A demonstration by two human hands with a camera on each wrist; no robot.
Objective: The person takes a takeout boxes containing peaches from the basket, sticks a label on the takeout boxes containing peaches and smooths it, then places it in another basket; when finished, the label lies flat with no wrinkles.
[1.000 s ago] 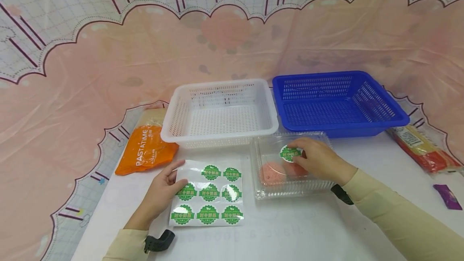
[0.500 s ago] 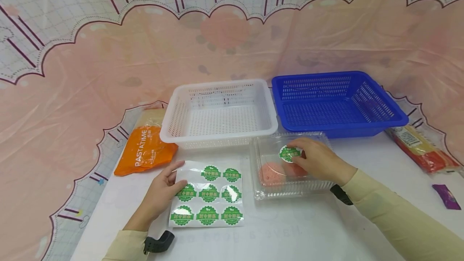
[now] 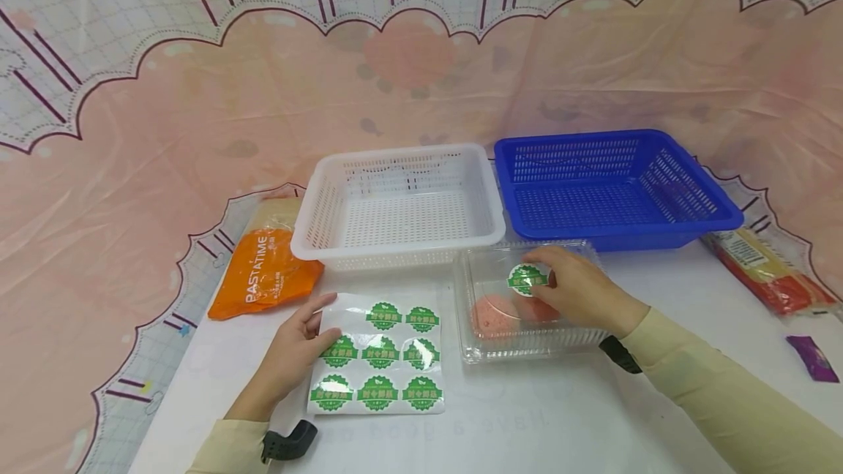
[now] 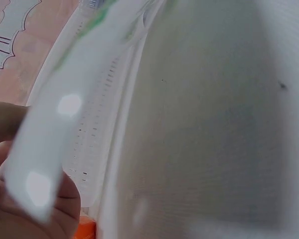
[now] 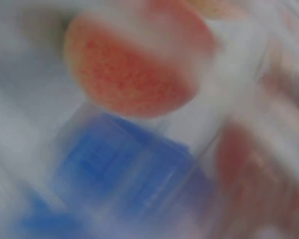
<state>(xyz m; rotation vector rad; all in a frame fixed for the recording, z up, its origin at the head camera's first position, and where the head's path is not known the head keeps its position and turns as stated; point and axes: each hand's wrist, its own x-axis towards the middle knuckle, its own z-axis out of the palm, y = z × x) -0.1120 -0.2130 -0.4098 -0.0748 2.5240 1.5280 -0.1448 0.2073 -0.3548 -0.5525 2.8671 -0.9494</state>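
My left hand [image 3: 299, 346] holds the left edge of a white sheet of stickers [image 3: 358, 404], thumb on top. Several round green labels with pale lettering are on the sheet, and its upper left spot is bare. In the left wrist view the sheet [image 4: 60, 114] passes, blurred, between thumb and fingers. My right hand [image 3: 586, 291] is over a clear plastic clamshell box [image 3: 474, 353] and pinches the right side of one round green sticker [image 3: 525, 280] at its lid. Inside the box are pinkish-red round fruits [image 3: 494, 315]; the right wrist view shows a speckled fruit [image 5: 129, 74] close up.
Behind the sheet stands a white perforated basket [image 3: 398, 251], with a blue basket [image 3: 626, 232] to its right. An orange PASTATIME bag [image 3: 276, 269] lies at the left. At the right are a red and yellow packet [image 3: 767, 269] and a small purple packet [image 3: 811, 358].
Both hands stay almost where they were. The front edge of the sticker sheet has shifted very slightly toward me; the right fingers remain at the green sticker over the lid.
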